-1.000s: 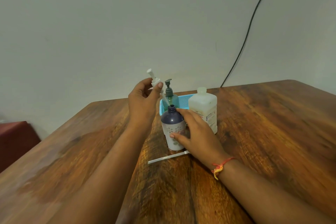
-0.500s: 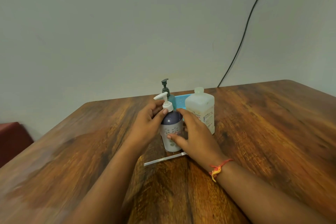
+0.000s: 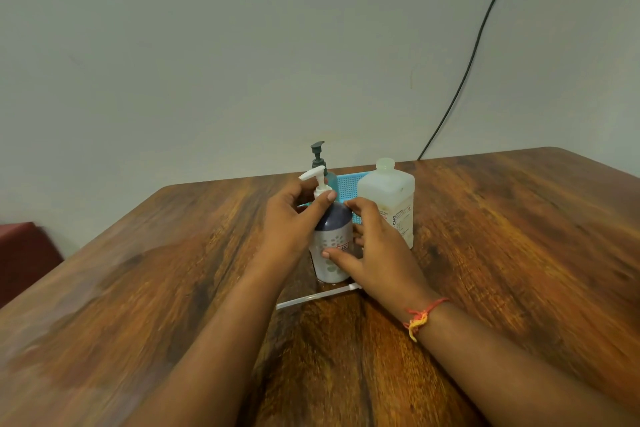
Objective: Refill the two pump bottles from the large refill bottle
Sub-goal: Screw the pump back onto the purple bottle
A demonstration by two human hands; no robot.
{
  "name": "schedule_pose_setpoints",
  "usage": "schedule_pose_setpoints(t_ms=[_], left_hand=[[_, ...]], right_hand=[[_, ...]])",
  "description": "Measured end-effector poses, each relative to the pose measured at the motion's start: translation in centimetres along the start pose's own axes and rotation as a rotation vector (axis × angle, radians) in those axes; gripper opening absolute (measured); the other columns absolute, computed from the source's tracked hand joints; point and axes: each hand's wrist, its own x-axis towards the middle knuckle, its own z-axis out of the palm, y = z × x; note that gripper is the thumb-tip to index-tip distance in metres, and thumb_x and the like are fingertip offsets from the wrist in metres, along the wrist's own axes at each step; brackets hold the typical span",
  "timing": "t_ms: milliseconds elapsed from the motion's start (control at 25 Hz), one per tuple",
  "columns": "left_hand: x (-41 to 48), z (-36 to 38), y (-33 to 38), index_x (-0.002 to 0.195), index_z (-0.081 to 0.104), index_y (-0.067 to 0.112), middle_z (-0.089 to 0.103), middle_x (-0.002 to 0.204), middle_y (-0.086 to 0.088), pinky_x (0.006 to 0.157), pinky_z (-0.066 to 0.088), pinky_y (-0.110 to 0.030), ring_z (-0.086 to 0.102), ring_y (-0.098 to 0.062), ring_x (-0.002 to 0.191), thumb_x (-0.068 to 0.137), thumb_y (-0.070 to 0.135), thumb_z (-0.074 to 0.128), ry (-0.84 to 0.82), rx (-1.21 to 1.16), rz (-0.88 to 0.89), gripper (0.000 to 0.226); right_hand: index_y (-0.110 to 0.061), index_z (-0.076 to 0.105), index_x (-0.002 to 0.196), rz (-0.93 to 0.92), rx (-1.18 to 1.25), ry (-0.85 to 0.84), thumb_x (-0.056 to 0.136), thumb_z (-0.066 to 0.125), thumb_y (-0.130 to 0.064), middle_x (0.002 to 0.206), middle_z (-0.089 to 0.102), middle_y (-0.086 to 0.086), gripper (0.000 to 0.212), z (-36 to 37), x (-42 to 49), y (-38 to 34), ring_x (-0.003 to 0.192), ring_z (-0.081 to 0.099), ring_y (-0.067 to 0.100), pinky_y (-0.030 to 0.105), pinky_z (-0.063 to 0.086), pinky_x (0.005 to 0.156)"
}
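A purple and white pump bottle [image 3: 333,243] stands upright on the wooden table [image 3: 502,253]. Its white pump head [image 3: 316,178] sits on the neck. My left hand [image 3: 294,218] grips the pump collar with thumb and fingers. My right hand [image 3: 375,250] wraps the bottle's body from the right. Behind it stands a teal pump bottle with a dark pump [image 3: 318,158], partly hidden by my left hand. The large translucent refill bottle [image 3: 388,198] stands to the right, with no cap on its neck.
A blue mesh basket [image 3: 349,184] sits behind the bottles. A thin white tube [image 3: 311,298] lies on the table in front of the purple bottle. A black cable [image 3: 474,55] runs down the wall. A dark red seat [image 3: 24,253] is at the left edge.
My left hand brought the white pump down from the air onto the purple bottle's neck and now grips its collar. My right hand stayed on the bottle.
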Motion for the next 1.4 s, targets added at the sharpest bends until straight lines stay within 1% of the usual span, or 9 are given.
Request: schedule_pose_setpoints(t_ms=[120, 280, 600, 720, 800, 920, 1160, 1280, 1400], left_hand=[[0.0, 0.4, 0.0, 0.099, 0.067, 0.017, 0.075, 0.103, -0.004, 0.085, 0.062, -0.05, 0.073, -0.02, 0.1, 0.081, 0.026, 0.083, 0.06, 0.0, -0.007, 0.026], [0.2, 1.1, 0.0, 0.098, 0.062, 0.014, 0.072, 0.099, -0.003, 0.082, 0.062, -0.049, 0.071, -0.021, 0.097, 0.072, 0.029, 0.091, 0.112, 0.028, 0.003, 0.042], [0.4, 1.9, 0.0, 0.094, 0.057, 0.017, 0.067, 0.091, 0.001, 0.07, 0.06, -0.031, 0.067, -0.013, 0.083, 0.068, 0.037, 0.092, 0.19, 0.101, 0.022, 0.049], [0.1, 1.3, 0.8, 0.103, 0.061, 0.014, 0.069, 0.095, 0.0, 0.074, 0.06, -0.029, 0.069, -0.013, 0.088, 0.079, 0.035, 0.084, 0.094, 0.053, -0.026, 0.039], [-0.1, 0.0, 1.1, 0.113, 0.067, 0.014, 0.075, 0.104, -0.001, 0.084, 0.062, -0.032, 0.072, -0.016, 0.101, 0.089, 0.034, 0.074, -0.06, 0.019, -0.034, 0.031], [-0.5, -1.5, 1.1, 0.127, 0.067, 0.011, 0.076, 0.117, -0.001, 0.088, 0.058, -0.024, 0.071, -0.011, 0.109, 0.099, 0.017, 0.062, -0.231, -0.079, -0.028, 0.028], [-0.2, -0.9, 1.0, 0.128, 0.066, 0.011, 0.075, 0.119, -0.003, 0.089, 0.059, -0.026, 0.071, -0.012, 0.111, 0.096, 0.015, 0.066, -0.082, -0.081, -0.014, 0.032], [-0.3, -0.7, 0.9, 0.124, 0.066, 0.016, 0.075, 0.117, -0.001, 0.084, 0.059, -0.022, 0.071, -0.01, 0.11, 0.095, 0.015, 0.068, -0.062, -0.043, -0.012, 0.029], [-0.4, -0.8, 0.7, 0.12, 0.066, 0.012, 0.076, 0.113, -0.001, 0.083, 0.06, -0.024, 0.072, -0.01, 0.105, 0.094, 0.013, 0.07, -0.062, -0.03, 0.004, 0.027]], right_hand=[[-0.035, 0.031, 0.142, -0.005, -0.005, 0.006, 0.082, 0.08, -0.043, 0.145, 0.051, -0.004, 0.078, -0.1, 0.0, -0.1, 0.126, 0.057, 0.015, 0.035, 0.056, 0.097], [-0.036, 0.029, 0.143, -0.005, -0.015, 0.008, 0.084, 0.078, -0.041, 0.147, 0.049, -0.005, 0.077, -0.1, -0.2, -0.3, 0.127, 0.056, 0.014, 0.031, 0.054, 0.098], [-0.033, 0.029, 0.145, -0.017, -0.018, 0.01, 0.085, 0.078, -0.04, 0.147, 0.049, -0.003, 0.078, 0.0, -0.2, -0.2, 0.128, 0.056, 0.016, 0.034, 0.055, 0.098], [-0.033, 0.03, 0.143, -0.015, 0.0, 0.007, 0.084, 0.078, -0.041, 0.146, 0.05, -0.003, 0.076, -0.1, -0.2, -0.2, 0.127, 0.057, 0.016, 0.034, 0.056, 0.097], [-0.033, 0.031, 0.142, -0.004, 0.008, 0.001, 0.083, 0.079, -0.042, 0.146, 0.05, -0.003, 0.076, -0.2, -0.1, -0.2, 0.126, 0.057, 0.016, 0.034, 0.056, 0.097], [-0.032, 0.032, 0.141, -0.006, 0.007, 0.0, 0.082, 0.08, -0.041, 0.145, 0.051, -0.002, 0.076, -0.3, -0.1, -0.2, 0.125, 0.058, 0.017, 0.034, 0.057, 0.096], [-0.032, 0.033, 0.14, -0.01, -0.004, 0.006, 0.081, 0.081, -0.042, 0.144, 0.052, -0.002, 0.077, -0.2, -0.1, -0.2, 0.124, 0.058, 0.018, 0.036, 0.057, 0.096], [-0.032, 0.033, 0.14, -0.016, -0.011, 0.011, 0.081, 0.081, -0.042, 0.144, 0.052, -0.001, 0.076, -0.2, -0.1, -0.1, 0.124, 0.059, 0.018, 0.037, 0.057, 0.095], [-0.032, 0.034, 0.14, -0.019, -0.016, 0.016, 0.081, 0.081, -0.042, 0.143, 0.053, -0.001, 0.076, -0.2, -0.1, -0.2, 0.123, 0.059, 0.018, 0.036, 0.058, 0.094]])
